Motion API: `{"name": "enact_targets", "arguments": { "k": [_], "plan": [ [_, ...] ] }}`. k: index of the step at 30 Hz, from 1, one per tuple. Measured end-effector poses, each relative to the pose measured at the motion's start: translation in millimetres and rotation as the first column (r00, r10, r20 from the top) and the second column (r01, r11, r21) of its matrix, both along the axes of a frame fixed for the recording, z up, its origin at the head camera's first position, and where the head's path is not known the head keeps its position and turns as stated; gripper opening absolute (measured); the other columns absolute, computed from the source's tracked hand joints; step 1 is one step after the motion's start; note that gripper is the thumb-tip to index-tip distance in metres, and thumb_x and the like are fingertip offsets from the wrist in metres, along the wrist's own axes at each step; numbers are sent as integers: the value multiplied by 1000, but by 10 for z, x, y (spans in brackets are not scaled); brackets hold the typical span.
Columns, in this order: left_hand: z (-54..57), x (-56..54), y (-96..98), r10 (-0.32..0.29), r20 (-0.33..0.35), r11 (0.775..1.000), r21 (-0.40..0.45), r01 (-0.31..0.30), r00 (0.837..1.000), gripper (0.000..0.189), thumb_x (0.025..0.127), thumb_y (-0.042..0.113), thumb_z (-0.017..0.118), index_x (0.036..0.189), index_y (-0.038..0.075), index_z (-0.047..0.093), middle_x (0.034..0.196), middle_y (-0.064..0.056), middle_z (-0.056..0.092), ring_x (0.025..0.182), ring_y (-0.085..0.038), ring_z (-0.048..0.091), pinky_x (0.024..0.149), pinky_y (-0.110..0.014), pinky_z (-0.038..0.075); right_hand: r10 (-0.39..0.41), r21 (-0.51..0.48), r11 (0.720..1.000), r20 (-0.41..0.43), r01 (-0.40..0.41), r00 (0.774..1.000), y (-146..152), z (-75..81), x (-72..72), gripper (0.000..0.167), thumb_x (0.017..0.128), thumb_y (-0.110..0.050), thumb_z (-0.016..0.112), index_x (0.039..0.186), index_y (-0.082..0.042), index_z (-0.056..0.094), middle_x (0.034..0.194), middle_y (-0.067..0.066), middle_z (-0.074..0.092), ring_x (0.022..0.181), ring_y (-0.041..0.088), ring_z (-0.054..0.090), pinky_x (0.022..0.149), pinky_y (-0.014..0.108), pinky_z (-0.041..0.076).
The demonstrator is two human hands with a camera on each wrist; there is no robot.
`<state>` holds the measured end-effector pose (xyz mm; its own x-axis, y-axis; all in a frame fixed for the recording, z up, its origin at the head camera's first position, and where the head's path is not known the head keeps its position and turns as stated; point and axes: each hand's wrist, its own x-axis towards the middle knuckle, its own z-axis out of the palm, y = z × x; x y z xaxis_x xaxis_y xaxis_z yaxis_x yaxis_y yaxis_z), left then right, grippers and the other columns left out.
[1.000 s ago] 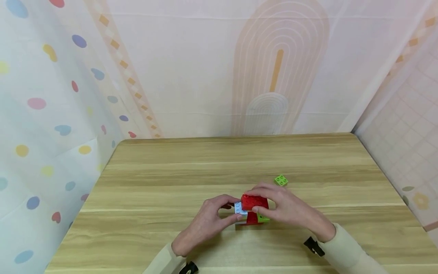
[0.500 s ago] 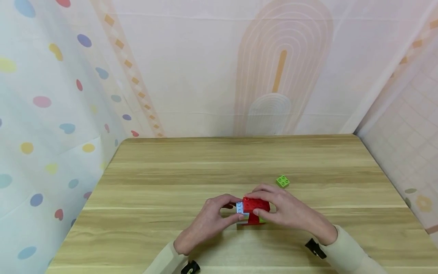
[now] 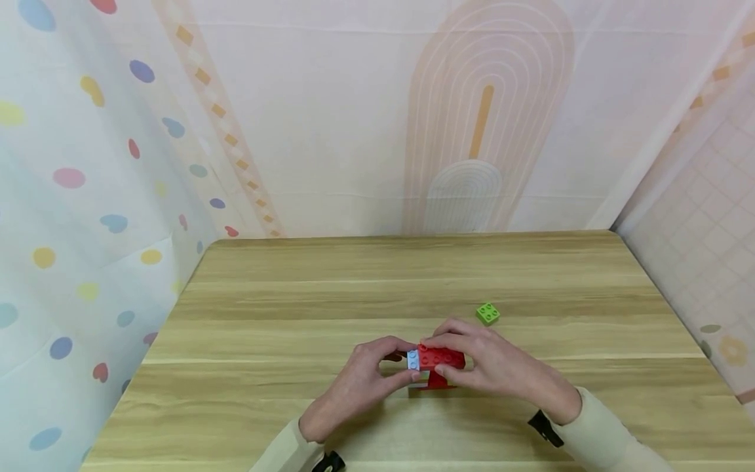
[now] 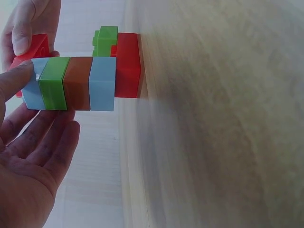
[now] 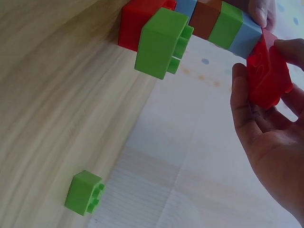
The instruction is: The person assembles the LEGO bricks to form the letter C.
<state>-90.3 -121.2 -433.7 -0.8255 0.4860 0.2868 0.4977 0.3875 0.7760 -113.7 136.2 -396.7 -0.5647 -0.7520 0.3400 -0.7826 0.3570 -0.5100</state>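
A tower of light blue, green [image 4: 53, 84], brown [image 4: 78, 84] and light blue [image 4: 102, 84] bricks stands upright on one end of a long red base brick [image 4: 128, 66]. Its top light blue brick [image 3: 412, 360] is pinched between the thumb and fingers of my left hand [image 3: 364, 375]. My right hand [image 3: 492, 359] grips a red brick [image 3: 439, 357] by its sides. That brick rests across part of the top blue brick and overhangs to the right. Below the overhang, a green brick [image 5: 161, 42] sits on the base's other end. Whether the red brick is fully pressed on cannot be seen.
A loose green brick [image 3: 487, 313] lies on the wooden table [image 3: 330, 282], beyond my right hand. A patterned cloth [image 3: 318, 131] hangs behind the table, with more cloth at both sides.
My right hand has lowered and levelled the red brick onto the tower's top. It now hides the green brick below it in the head view. My left hand has kept its hold.
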Motion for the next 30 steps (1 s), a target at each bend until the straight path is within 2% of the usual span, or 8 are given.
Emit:
{"name": "enact_targets", "arguments": {
  "k": [10, 16, 19, 25, 28, 30],
  "plan": [
    [-6, 18, 11, 4, 7, 1000, 11, -4, 1000, 28, 92, 17, 81, 117, 10, 72, 113, 2, 75, 104, -12, 70, 90, -33, 60, -20, -2, 1000, -1, 20, 1000, -18, -1, 17, 35, 92, -15, 78, 127, -10, 72, 114, -5, 65, 92, 5, 56, 75, 18, 54],
    [-3, 9, 12, 9, 8, 1000, 20, -9, 1000, 28, 92, 15, 81, 118, 8, 72, 114, -1, 75, 104, -14, 70, 90, -33, 60, -59, 9, 998, -56, 60, 997, -29, -41, 23, 45, 92, -18, 78, 135, -11, 68, 115, -3, 66, 92, 6, 56, 77, 24, 54],
    [-1, 11, 12, 11, 4, 1000, 8, -11, 1000, 29, 92, 16, 81, 119, 8, 71, 115, -2, 75, 105, -15, 70, 90, -32, 60, -87, 44, 995, -49, 89, 995, -20, -44, 39, 50, 95, -23, 76, 141, -10, 62, 122, -1, 65, 100, 10, 59, 84, 33, 56],
    [0, 31, 11, 19, 4, 1000, -14, -19, 1000, 34, 93, 22, 80, 123, 8, 70, 118, -1, 74, 106, -15, 70, 92, -37, 60, -169, 102, 982, 104, 159, 980, 88, -16, 75, 59, 98, -40, 71, 149, -15, 54, 148, 3, 56, 130, 24, 57, 101, 53, 54],
    [9, 41, 13, 28, 2, 999, -28, -27, 1000, 42, 93, 28, 80, 128, 8, 69, 122, 0, 73, 108, -15, 69, 94, -39, 59, -210, 105, 975, 131, 197, 969, 177, -7, 80, 63, 98, -45, 70, 150, -15, 53, 152, 4, 53, 134, 29, 55, 103, 58, 51],
    [21, 45, 17, 34, 6, 999, -34, -34, 999, 47, 93, 30, 80, 131, 7, 67, 125, 0, 71, 111, -15, 68, 96, -40, 58, -221, 94, 973, 119, 211, 968, 237, -6, 72, 63, 98, -44, 70, 150, -13, 54, 152, 5, 54, 135, 32, 55, 103, 60, 50]
  ]
}}
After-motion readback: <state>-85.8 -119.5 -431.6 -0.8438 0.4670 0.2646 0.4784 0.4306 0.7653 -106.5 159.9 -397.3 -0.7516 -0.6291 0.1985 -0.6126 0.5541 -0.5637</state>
